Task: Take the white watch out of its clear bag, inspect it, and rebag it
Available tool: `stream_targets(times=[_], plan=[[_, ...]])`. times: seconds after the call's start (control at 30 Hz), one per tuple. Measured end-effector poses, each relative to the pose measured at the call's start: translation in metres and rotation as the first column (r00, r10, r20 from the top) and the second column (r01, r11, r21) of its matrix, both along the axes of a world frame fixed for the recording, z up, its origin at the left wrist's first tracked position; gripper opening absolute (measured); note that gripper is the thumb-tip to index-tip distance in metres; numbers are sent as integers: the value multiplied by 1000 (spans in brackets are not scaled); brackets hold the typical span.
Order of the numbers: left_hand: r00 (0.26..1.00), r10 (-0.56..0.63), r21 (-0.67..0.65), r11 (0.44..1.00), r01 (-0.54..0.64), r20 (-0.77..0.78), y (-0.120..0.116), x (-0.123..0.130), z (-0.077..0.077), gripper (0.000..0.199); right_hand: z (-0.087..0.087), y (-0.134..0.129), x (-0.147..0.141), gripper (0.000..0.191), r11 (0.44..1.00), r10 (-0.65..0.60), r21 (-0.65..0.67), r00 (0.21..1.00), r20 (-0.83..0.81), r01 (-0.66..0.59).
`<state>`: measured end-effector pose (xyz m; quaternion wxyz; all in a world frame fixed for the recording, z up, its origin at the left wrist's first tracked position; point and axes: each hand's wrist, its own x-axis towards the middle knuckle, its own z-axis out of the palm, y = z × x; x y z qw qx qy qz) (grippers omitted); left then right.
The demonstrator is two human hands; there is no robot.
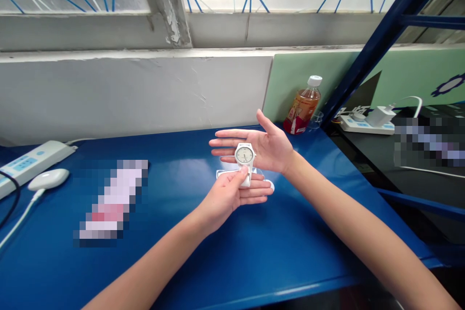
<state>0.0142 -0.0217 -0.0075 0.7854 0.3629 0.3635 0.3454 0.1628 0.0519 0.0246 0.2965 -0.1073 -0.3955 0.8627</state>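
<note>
A white wristwatch (244, 155) with a round pale dial is held up over the blue desk. My left hand (232, 191) pinches its strap under the thumb, the other fingers stretched out to the right behind it. My right hand (267, 147) is open, palm toward me and thumb up, its fingers pointing left. The watch face stands in front of this hand's fingers; whether it touches them I cannot tell. A white and clear object (269, 186) on the desk lies behind my left hand, mostly hidden.
The blue desk (174, 261) runs up to a wall below windows. At left are a white power strip (39, 164), a white charger (48, 180) with its cable, and a blurred flat object (112, 203). A drink bottle (303, 106) stands back right beside a blue metal post (363, 58).
</note>
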Motion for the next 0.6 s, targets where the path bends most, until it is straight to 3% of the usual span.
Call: stream_targets(times=[0.2,0.33,0.4,0.47,0.53,0.6], plan=[[1000,-3,48,999,3,-11,-1,2,-1,45,0,1,-2,80,997,-51,68,994,101,44],[981,181,252,955,-157,-75,3,-1,-6,45,1,6,0,52,946,-251,260,948,196,196],[920,361,436,860,-265,-151,7,-6,-9,42,4,5,4,34,861,-432,381,880,198,337],[806,533,656,709,-258,-259,12,-14,-11,38,6,-2,11,28,749,-587,493,789,181,444],[649,661,812,573,-112,-377,15,-21,-14,33,4,-14,19,27,640,-694,615,689,207,461],[552,725,891,447,77,-412,16,-25,-18,28,-4,-29,26,31,590,-730,702,634,255,398]])
